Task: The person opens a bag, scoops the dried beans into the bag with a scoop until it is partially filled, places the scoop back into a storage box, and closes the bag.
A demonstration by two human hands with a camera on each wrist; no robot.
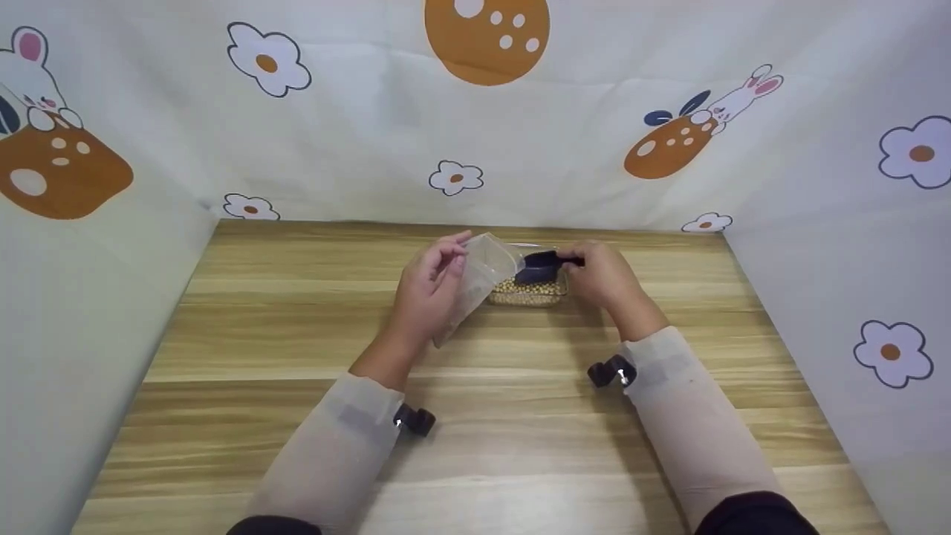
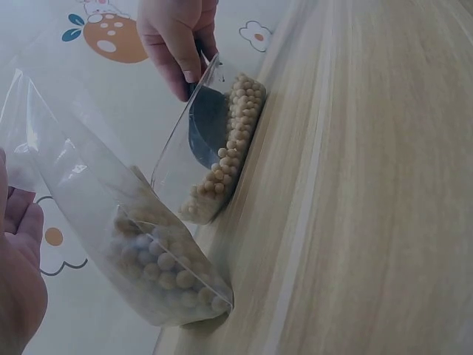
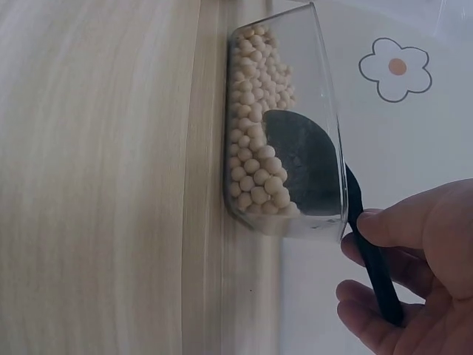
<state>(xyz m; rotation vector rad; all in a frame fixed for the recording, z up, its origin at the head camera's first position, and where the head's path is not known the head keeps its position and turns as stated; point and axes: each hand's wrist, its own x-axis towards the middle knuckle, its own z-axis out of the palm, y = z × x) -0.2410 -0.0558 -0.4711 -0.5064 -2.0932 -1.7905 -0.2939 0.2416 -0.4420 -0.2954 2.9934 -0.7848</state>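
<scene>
A clear plastic bag [image 2: 81, 170] with soybeans [image 2: 166, 274] in its bottom leans to one side, its mouth toward the container. My left hand [image 1: 431, 286] holds it near its upper edge; the fingertips are partly out of the left wrist view. Beside the bag stands a clear rectangular container [image 3: 318, 66] partly filled with soybeans [image 3: 251, 111]. My right hand [image 1: 600, 276] grips the handle of a black scoop [image 3: 303, 163]. The scoop's bowl is inside the container, its edge among the beans, and the handle passes over the rim.
The wooden table [image 1: 475, 438] extends in front of the container and to both sides. Behind it hangs a pale cloth wall [image 1: 356, 148] printed with flowers and rabbits, close to the container. Similar cloth walls stand left and right.
</scene>
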